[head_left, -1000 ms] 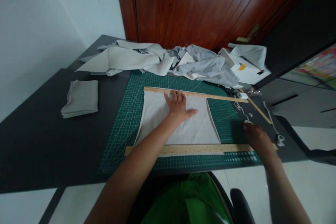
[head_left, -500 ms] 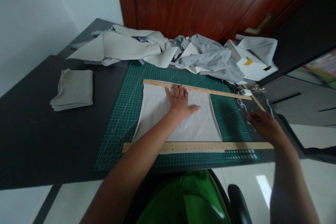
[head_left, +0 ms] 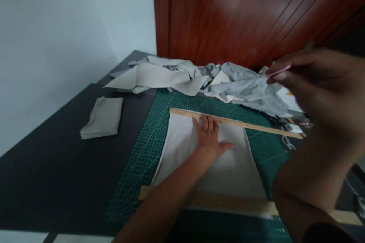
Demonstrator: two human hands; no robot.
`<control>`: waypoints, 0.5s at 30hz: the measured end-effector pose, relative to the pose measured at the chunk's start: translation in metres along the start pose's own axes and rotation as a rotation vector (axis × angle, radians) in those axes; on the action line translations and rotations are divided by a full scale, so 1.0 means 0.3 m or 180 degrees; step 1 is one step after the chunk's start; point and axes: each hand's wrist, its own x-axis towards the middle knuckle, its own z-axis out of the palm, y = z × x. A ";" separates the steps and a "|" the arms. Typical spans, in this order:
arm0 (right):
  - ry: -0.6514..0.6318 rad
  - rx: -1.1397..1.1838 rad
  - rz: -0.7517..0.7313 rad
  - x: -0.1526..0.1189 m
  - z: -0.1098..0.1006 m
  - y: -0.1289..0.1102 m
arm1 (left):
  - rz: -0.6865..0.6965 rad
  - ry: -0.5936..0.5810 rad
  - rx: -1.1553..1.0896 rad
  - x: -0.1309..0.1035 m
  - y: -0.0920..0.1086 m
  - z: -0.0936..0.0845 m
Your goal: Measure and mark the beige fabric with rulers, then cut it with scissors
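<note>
Head view. We see the left hand [head_left: 211, 136] flat on a pale fabric panel [head_left: 182, 148], fingers [head_left: 205, 126] spread a little and pressing down, holding nothing. The panel lies on a green cutting mat [head_left: 148, 144] on the dark counter [head_left: 57, 167]. The fingertips reach up to a far wooden ruler [head_left: 256, 126] that runs along the panel's top edge; a near wooden ruler [head_left: 228, 202] lies across its bottom edge.

The right hand [head_left: 319, 95] is raised close to the camera, blurred, well above the mat. Its fingers are drawn narrow, thumb and forefinger pinched on a small pink thing [head_left: 278, 70]; we cannot tell what it is.

On the counter left of the mat sits a folded grey cloth [head_left: 103, 117], apart from the panel. Beyond the mat a heap of loose grey and cream fabric [head_left: 199, 79] lies along the back edge of the counter, in front of a dark red wooden door [head_left: 242, 11]. A pale wall [head_left: 62, 30] stands on the left.
</note>
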 end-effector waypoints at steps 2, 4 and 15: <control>-0.0198 0.0207 -0.0571 0.038 0.100 0.048 | -0.0007 0.0099 -0.0022 0.002 -0.007 0.010; -0.0430 0.0300 -0.0689 0.069 0.211 0.114 | 0.0033 0.0170 -0.0083 0.002 -0.012 0.018; -0.1386 0.1407 0.0052 0.006 0.755 0.176 | 0.0195 0.0154 -0.0374 -0.014 -0.028 0.030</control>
